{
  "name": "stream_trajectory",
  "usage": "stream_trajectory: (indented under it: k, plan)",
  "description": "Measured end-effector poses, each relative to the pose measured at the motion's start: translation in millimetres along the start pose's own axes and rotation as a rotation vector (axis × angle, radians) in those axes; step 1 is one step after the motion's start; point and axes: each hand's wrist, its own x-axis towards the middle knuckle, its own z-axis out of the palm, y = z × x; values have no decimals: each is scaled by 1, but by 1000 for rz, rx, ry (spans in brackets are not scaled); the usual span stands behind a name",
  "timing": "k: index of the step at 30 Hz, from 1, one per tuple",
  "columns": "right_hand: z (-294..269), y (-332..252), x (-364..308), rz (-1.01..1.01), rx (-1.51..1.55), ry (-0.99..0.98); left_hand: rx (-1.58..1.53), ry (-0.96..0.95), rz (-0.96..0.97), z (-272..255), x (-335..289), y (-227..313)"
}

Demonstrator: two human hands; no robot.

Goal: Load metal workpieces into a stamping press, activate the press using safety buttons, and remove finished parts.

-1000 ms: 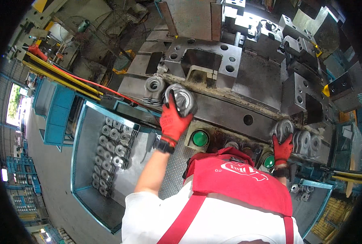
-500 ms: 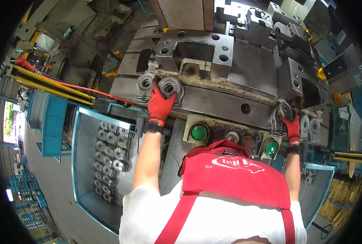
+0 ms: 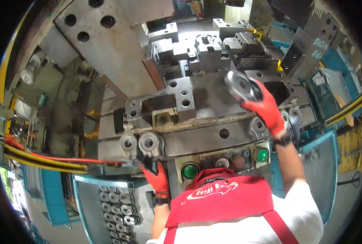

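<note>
My right hand (image 3: 266,109), in a red glove, grips a round stamped metal part (image 3: 238,83) and holds it tilted above the press bed (image 3: 213,95). My left hand (image 3: 157,181), also gloved, is at the front edge of the bolster, just below two similar ring-shaped stamped parts (image 3: 149,142). Its thumb and fingers look apart; whether the fingertips touch the nearer part I cannot tell. More such parts (image 3: 259,127) sit on the ledge at the right, below my right forearm and wrist.
A control panel with a green button (image 3: 190,171) at the left and another green button (image 3: 262,155) at the right is in front of me. A blue-edged bin (image 3: 78,195) at lower left holds rows of stamped parts. Steel die blocks (image 3: 207,57) stand farther back.
My right hand has lifted a stamped part off the right ledge and moved it up and inward over the bed. My left hand has drawn back from the left pair of parts. The view has shifted.
</note>
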Motion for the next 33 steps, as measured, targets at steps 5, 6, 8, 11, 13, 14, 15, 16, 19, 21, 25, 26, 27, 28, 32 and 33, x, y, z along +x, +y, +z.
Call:
stream_trajectory:
  k: [5, 6, 8, 11, 13, 14, 15, 16, 19, 21, 25, 26, 27, 28, 32, 33]
  plan:
    - [20, 9, 132, -169, -572, 206, -315, -79, -61, 19, -20, 6]
    - [19, 14, 160, -98, -675, 235, -234, -83, -47, 19, -22, 1]
    - [36, 15, 208, -52, -839, 321, -54, -49, -35, 11, -28, -9]
    - [52, 9, 259, 142, -926, 303, -55, -7, -172, 0, -32, -5]
    - [68, 7, 276, 183, -995, 341, -94, 91, -163, -2, -33, -14]
    - [81, 7, 283, 177, -1050, 216, -104, 157, -158, -5, -34, -18]
    - [84, 4, 289, 179, -1113, 110, -73, 157, -168, -6, -33, -22]
    - [74, 55, 320, 156, -961, 164, -48, 137, -174, -4, -31, -26]
    - [74, 123, 391, 82, -1039, 29, 35, 94, -152, 1, -24, -24]
    - [81, 131, 419, 27, -1259, -156, 40, 72, -212, 4, -19, -24]
    - [103, 110, 412, 11, -1374, -361, 25, 155, -196, 5, -10, -19]
    - [113, 92, 396, -56, -1402, -467, 4, 187, -161, 1, -11, -22]
    - [96, 101, 394, 11, -1392, -405, -35, 182, -123, 4, -11, -24]
    - [84, 108, 395, 66, -1378, -340, -56, 164, -144, 7, -11, -24]
    - [65, 110, 388, 274, -1226, -199, -65, 96, -189, 6, -15, -37]
    - [74, 103, 379, 269, -1228, -221, -40, 90, -194, 0, -20, -40]
